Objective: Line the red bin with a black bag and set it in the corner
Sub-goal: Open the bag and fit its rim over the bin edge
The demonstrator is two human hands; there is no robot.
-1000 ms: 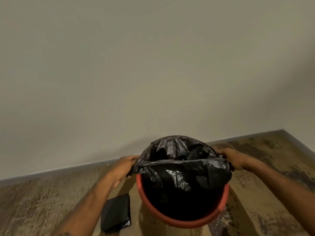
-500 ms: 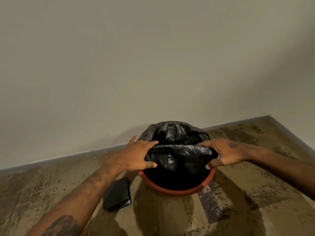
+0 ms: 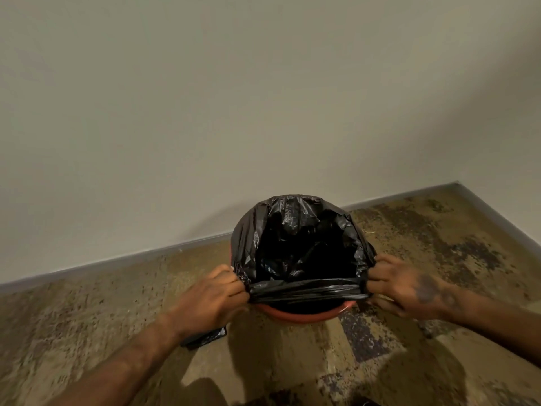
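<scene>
Bin [image 3: 304,312] sat on the floor [image 3: 439,259] by the wall [image 3: 263,98], corner at its 2 o'clock. Bag [image 3: 304,247] covered the far rim; near rim was bare. Left hand [image 3: 209,297] pinched the bag edge at 9 o'clock, right hand [image 3: 407,288] at 3, both fists closed, edge pulled taut between them.

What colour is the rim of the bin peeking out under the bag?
Red, an orangey red. The bin's rim shows below the black bag in the head view.
</scene>
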